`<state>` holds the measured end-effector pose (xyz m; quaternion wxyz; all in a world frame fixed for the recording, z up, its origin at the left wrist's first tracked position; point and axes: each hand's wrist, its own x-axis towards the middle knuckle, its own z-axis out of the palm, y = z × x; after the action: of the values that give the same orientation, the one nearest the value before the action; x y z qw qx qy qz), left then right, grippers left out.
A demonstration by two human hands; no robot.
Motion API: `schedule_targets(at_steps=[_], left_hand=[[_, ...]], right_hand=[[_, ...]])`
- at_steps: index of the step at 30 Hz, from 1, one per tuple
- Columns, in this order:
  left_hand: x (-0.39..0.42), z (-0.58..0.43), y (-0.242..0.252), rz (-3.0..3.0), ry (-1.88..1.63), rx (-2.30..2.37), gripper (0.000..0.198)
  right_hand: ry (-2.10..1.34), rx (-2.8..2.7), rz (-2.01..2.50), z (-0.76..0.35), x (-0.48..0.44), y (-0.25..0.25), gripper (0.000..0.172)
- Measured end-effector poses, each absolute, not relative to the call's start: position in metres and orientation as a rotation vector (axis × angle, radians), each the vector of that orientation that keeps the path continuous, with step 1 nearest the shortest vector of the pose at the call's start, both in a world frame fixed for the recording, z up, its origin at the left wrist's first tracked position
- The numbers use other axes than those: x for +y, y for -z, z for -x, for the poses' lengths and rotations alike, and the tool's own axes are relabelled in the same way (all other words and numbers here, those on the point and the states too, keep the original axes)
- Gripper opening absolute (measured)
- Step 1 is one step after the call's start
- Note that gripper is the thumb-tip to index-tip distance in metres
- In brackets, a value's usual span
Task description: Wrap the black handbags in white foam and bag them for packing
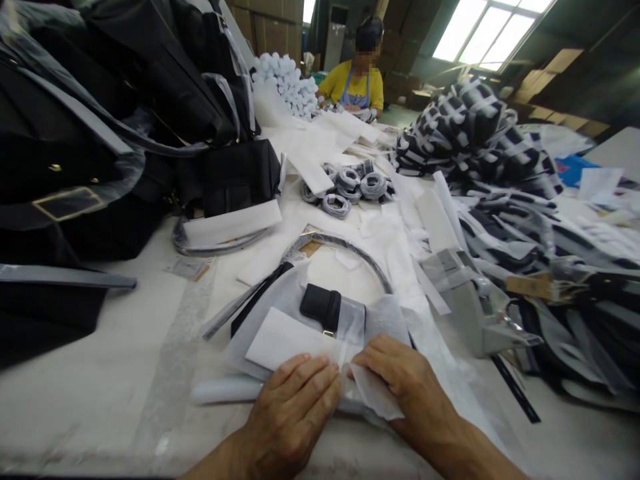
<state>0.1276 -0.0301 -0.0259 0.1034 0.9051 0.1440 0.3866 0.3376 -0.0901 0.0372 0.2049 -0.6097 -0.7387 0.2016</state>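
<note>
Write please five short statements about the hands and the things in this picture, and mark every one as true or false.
1. The left hand lies on the white sheet. True.
2. The right hand touches nothing. False: it holds a thin white flap.
3. The black tab is completely hidden under the white sheet. False: it shows beyond the sheet's upper edge.
4. The wrapped coils lie farther away than the curved handle. True.
5. The person in yellow is at the near side of the table. False: this person is across it, at the far side.
</note>
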Motion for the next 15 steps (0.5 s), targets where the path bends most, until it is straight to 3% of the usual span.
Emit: schedule_targets(at_steps=[6, 9, 12, 15], left_hand=[[-0.028, -0.127, 0.030, -2.726, -1.153, 0.386, 0.032], [-0.026, -0.126, 0.028, -2.787, -1.159, 0.399, 0.033], [-0.025, -0.125, 0.026, -2.839, -1.171, 0.385, 0.036], [-0.026, -0.124, 0.025, -2.872, -1.179, 0.376, 0.037]], right_hand=[[-0.438, -2.150, 1.572, -0.335, -0.100, -0.045, 0.015], [-0.630, -2.070, 1.541, -0.341, -0.110, -0.056, 0.013], [-0.861, -1.806, 1.632, -0.356, -0.104, -0.074, 0.028], [-0.881, -1.562, 1.769, -0.369, -0.071, -0.083, 0.034]])
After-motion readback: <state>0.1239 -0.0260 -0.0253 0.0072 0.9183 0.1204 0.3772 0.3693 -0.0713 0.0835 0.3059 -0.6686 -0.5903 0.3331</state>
